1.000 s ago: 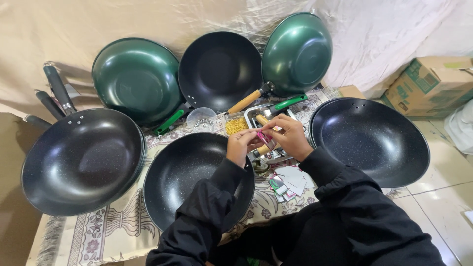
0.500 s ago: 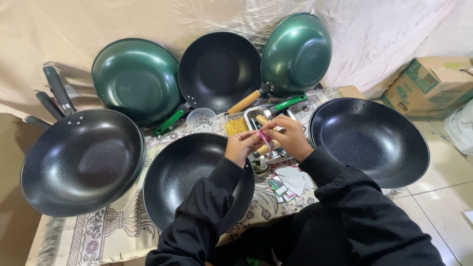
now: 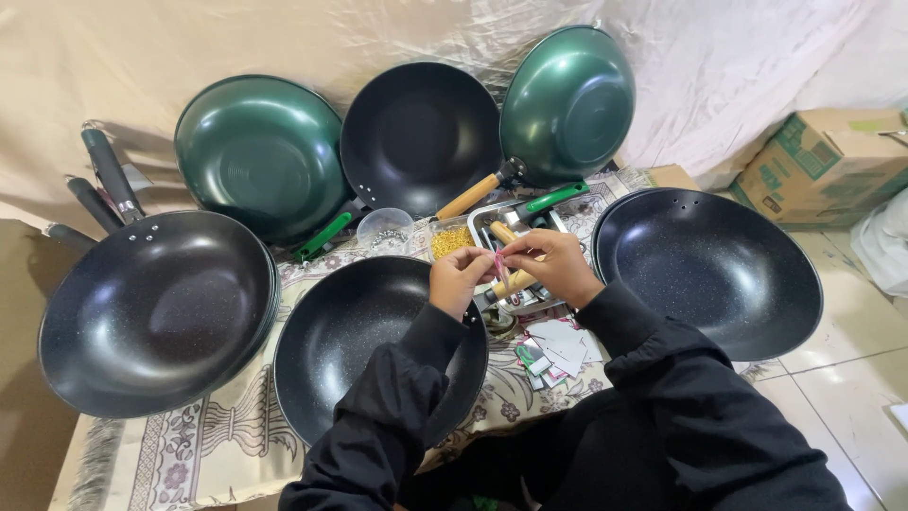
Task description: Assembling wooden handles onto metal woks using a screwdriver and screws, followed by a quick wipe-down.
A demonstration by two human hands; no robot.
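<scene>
While pans surround them, both hands (image 3: 511,270) pinch a wooden handle (image 3: 512,282)

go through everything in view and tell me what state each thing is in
left hand: pinching a small pink strip
right hand: pinching the same strip
wooden handle: loose, under the hands
front black wok: empty, handleless
green woks: propped against the sheet
cardboard box: closed

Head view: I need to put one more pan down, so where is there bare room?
Bare patterned cloth shows at the front left, below the left black wok. Tiled floor lies right of the right wok. Around both hands it is crowded.
</scene>
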